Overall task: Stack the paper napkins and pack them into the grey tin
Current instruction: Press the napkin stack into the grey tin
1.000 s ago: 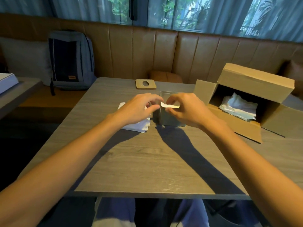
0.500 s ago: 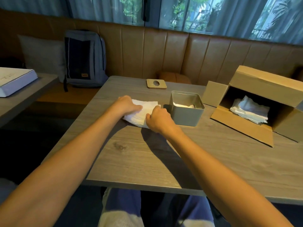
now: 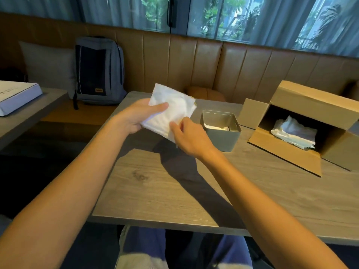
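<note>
Napkin stack [image 3: 171, 111] now lifted off the bench [image 3: 174, 183], held in the air left of the grey tin [image 3: 221, 131]; half a second ago both hands pressed it flat there. Left hand [image 3: 136, 117] grips its left side, right hand [image 3: 186, 136] its lower edge.

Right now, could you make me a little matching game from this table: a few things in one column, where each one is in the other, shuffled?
Things:
1. napkin stack
2. grey tin
3. cardboard box
4. backpack

Places:
A. on its side at the table's right, open, loose napkins inside
B. on the bench seat, leaning against the backrest
C. lifted off the table, held between the left hand and the right hand
D. upright on the table, some napkins already in it

Pairs: 1-C, 2-D, 3-A, 4-B
</note>
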Motion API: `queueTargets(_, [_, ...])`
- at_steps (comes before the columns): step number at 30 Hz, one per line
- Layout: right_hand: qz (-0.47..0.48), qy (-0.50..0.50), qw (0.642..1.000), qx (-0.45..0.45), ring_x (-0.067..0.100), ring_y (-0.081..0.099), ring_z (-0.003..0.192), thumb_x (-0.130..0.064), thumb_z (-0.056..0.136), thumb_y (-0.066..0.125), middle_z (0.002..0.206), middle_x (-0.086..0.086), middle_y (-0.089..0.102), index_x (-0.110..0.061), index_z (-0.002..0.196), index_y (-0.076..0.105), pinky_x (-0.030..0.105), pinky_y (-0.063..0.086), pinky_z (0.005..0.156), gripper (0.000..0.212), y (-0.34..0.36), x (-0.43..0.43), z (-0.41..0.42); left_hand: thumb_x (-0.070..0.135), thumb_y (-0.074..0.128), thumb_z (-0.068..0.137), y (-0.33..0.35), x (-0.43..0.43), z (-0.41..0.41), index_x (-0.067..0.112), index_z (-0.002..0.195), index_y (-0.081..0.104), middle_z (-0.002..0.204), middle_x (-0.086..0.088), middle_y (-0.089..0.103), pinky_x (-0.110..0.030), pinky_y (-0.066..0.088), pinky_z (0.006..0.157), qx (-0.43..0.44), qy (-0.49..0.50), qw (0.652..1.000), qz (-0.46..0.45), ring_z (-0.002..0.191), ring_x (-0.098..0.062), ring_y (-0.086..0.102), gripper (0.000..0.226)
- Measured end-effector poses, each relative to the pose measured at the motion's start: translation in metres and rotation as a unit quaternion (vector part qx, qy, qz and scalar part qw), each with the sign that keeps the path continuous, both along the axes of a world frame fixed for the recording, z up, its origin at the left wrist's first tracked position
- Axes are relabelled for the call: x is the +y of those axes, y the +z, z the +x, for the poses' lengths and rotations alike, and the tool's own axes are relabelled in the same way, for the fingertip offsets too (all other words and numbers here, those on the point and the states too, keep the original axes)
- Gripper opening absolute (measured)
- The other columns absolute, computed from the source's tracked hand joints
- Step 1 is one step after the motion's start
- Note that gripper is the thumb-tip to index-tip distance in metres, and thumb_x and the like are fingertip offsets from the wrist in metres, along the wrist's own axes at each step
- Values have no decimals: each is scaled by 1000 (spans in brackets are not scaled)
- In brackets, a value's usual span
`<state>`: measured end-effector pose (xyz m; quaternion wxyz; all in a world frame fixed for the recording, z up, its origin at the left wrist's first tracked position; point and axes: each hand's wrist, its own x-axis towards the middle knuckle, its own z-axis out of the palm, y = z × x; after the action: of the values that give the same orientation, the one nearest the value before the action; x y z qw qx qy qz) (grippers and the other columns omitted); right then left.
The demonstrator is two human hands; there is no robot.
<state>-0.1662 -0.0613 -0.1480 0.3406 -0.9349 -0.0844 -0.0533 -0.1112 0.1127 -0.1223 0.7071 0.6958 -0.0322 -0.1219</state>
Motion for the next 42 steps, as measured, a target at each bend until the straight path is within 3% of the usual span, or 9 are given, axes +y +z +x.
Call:
queueTargets(4, [131, -38, 987, -80, 12, 47, 63, -42, 104, 41, 71, -2, 51, -14, 73, 49, 26, 36, 57, 42, 43, -24, 14, 25, 70, 93, 28, -17, 6, 13, 130, 60, 120, -7, 73, -40, 58, 90, -17, -25, 995, -99, 109, -23, 71, 40])
queueTargets(9, [255, -142, 953, -88, 25, 66, 84, -30, 93, 65, 92, 14, 65, -1, 93, 63, 42, 61, 77, 29, 59, -79, 42, 21, 73, 91, 34, -68, 19, 11, 117, 66, 111, -8, 75, -39, 59, 87, -14, -14, 993, -114, 103, -24, 72, 29])
queueTargets(11, [248, -162, 952, -81, 21, 67, 91, -25, 92, 68, 95, 5, 66, -10, 99, 64, 42, 62, 81, 17, 55, -99, 48, 22, 76, 89, 27, -88, 24, 14, 111, 67, 111, -7, 75, -39, 59, 87, -23, 4, 997, -77, 102, -24, 72, 25])
queueTargets(20, [76, -179, 979, -59, 19, 63, 95, -16, 96, 64, 102, 2, 66, -16, 103, 64, 18, 49, 64, 7, 35, -146, 54, 36, 82, 80, -2, -150, 38, 19, 154, 20, 150, -10, 38, -37, 47, 93, -145, 62, 955, 252, 129, -32, 48, 98])
queueTargets(24, [80, -185, 978, -46, 16, 64, 89, -35, 88, 75, 100, -3, 64, -17, 102, 64, 17, 51, 61, 25, 34, -145, 57, 35, 80, 81, -1, -156, 41, 21, 153, 21, 146, -10, 44, -37, 49, 88, -155, 69, 943, 285, 126, -33, 51, 94])
queueTargets(29, [47, -177, 982, -53, 20, 60, 100, -15, 90, 74, 112, 2, 59, -15, 109, 65, 28, 55, 83, 22, 37, -151, 63, 29, 73, 89, 2, -152, 42, 21, 154, 20, 150, -10, 38, -35, 50, 90, -137, 37, 957, 252, 123, -29, 49, 84])
queueTargets(33, [30, -173, 983, -52, 20, 60, 99, -14, 90, 74, 114, 4, 61, -14, 108, 68, 29, 55, 83, 19, 35, -156, 66, 22, 63, 96, 9, -143, 39, 21, 155, 17, 132, -2, 40, -21, 44, 69, -125, 4, 957, 261, 97, -14, 50, 75])
queueTargets(38, [-15, -167, 984, -58, 19, 63, 94, -17, 87, 77, 110, 5, 66, -13, 105, 73, 30, 57, 84, 19, 32, -154, 69, 23, 76, 86, 8, -143, 32, 20, 126, 33, 106, -2, 50, -24, 49, 54, -230, 37, 901, 365, 80, -15, 55, 59])
queueTargets(42, [-100, -144, 983, -47, 19, 63, 93, -14, 88, 75, 112, 8, 70, -12, 104, 78, 26, 54, 80, 16, 31, -152, 71, 30, 71, 89, 1, -150, 27, 26, 105, 46, 103, -3, 63, -39, 52, 73, -342, 29, 785, 515, 88, -22, 58, 30])
